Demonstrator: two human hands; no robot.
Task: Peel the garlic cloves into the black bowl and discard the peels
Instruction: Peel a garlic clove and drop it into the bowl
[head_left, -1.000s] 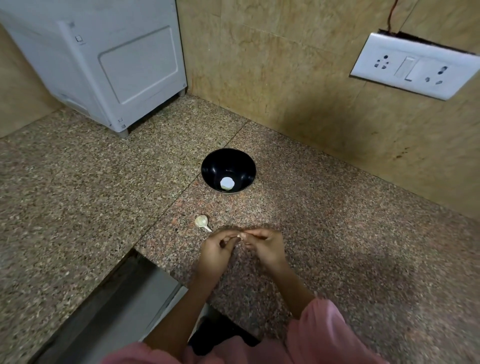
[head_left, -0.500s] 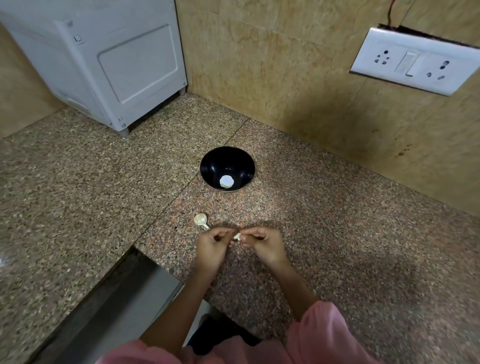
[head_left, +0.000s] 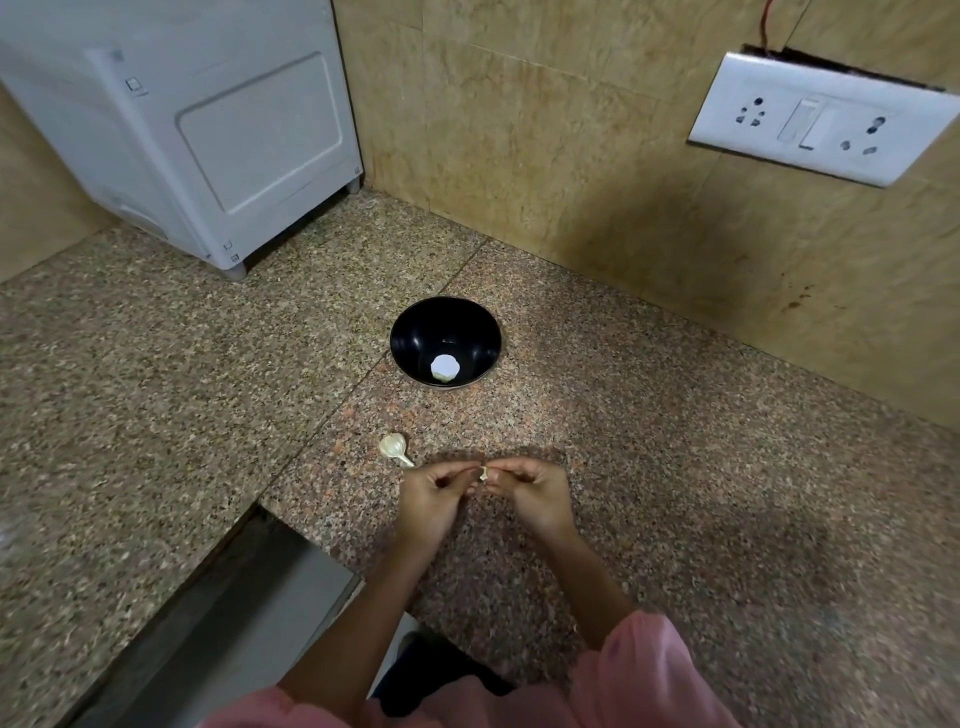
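Garlic clove (head_left: 483, 473) pinched in the fingertip grip of left hand (head_left: 431, 496) and right hand (head_left: 532, 493) together, low over the table (head_left: 675, 467), black bowl (head_left: 410, 332) straight ahead, slightly nearer the left.

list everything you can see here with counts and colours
black bowl: one, black, on the counter beyond the hands
peeled garlic: one white lump, number of cloves unclear, at the bottom of the bowl
garlic bulb: one, off-white, with a stalk, on the counter just left of the hands
garlic clove: one, pale, between the fingertips of both hands
counter: one, speckled brown granite
wall: tan tiles, behind the counter
appliance: one, white, back left corner
socket plate: one, white, on the wall at upper right
left hand: one, pinches the clove
right hand: one, pinches the clove
sleeves: two, pink, bottom edge
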